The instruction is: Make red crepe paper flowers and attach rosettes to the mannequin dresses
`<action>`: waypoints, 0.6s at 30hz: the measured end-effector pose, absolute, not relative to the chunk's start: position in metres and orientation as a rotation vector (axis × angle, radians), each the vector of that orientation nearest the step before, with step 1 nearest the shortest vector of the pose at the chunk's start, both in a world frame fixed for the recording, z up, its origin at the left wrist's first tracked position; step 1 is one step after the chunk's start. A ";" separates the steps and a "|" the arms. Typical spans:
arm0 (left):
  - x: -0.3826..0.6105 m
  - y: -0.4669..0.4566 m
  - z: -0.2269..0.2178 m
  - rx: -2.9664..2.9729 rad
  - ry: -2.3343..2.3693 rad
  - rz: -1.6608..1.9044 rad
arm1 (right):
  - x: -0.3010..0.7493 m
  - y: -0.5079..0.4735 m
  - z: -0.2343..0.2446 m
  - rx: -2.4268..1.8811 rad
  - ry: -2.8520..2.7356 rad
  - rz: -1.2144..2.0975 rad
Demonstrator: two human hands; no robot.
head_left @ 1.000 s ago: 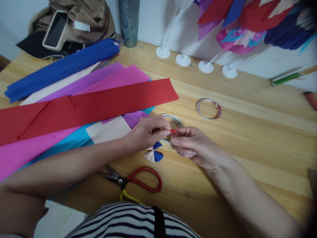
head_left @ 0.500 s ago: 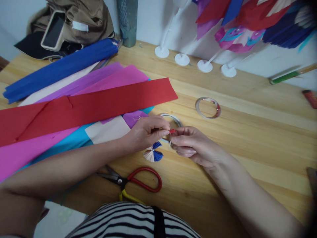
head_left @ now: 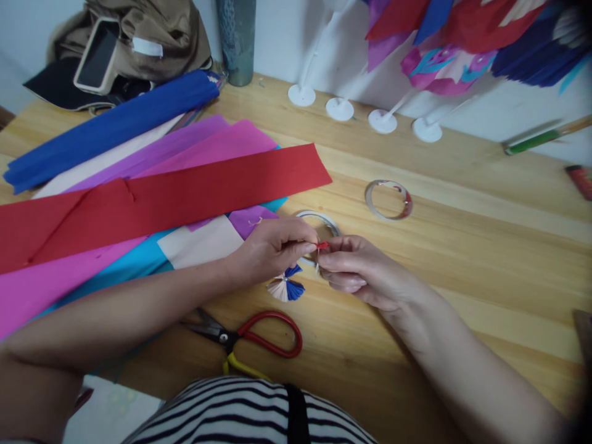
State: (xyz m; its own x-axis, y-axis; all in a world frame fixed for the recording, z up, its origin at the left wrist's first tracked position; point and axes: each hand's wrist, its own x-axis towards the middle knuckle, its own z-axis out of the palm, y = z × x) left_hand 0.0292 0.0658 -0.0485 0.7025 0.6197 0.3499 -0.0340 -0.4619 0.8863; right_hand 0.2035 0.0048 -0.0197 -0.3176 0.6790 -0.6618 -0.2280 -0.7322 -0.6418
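Observation:
Between my two hands is a small red paper piece (head_left: 322,245) with a pale thread (head_left: 317,262) hanging from it. My left hand (head_left: 272,250) pinches its left end between thumb and forefinger. From the other side my right hand (head_left: 354,268) grips it, fingers curled in. A roll of tape (head_left: 326,219) lies on the table partly hidden behind the hands. Just below the fingers rests a pleated paper bow (head_left: 287,287), half blue and half cream. Closer to me lie open scissors (head_left: 271,336) with red and yellow handles.
Crepe paper sheets, topped by a red strip (head_left: 208,191), cover the table's left. Another tape ring (head_left: 388,200) lies to the right. White stands (head_left: 340,110) line the wall, and a bottle (head_left: 237,43), phone (head_left: 97,55) and brown cloth bag (head_left: 176,43) sit at the back.
Almost nothing differs. Both hands keep their pinch on the red paper piece in the same spot; the whole view has shifted very slightly.

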 end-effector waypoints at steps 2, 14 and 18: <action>0.029 0.065 -0.049 1.938 0.454 0.841 | 0.204 0.005 -0.020 -1.345 -0.594 2.088; 0.026 0.062 -0.046 2.092 0.451 0.914 | 0.205 0.004 -0.021 -1.312 -0.580 2.090; 0.026 0.062 -0.047 2.066 0.456 0.911 | 0.205 0.004 -0.021 -1.303 -0.562 2.088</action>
State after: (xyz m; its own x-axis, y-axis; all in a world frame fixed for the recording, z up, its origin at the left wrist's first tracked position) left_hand 0.0261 0.0617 -0.0465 0.6734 0.5907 0.4446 0.0025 -0.6032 0.7976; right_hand 0.2047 0.0041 -0.0213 -0.3317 0.6874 -0.6461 -0.2702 -0.7254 -0.6330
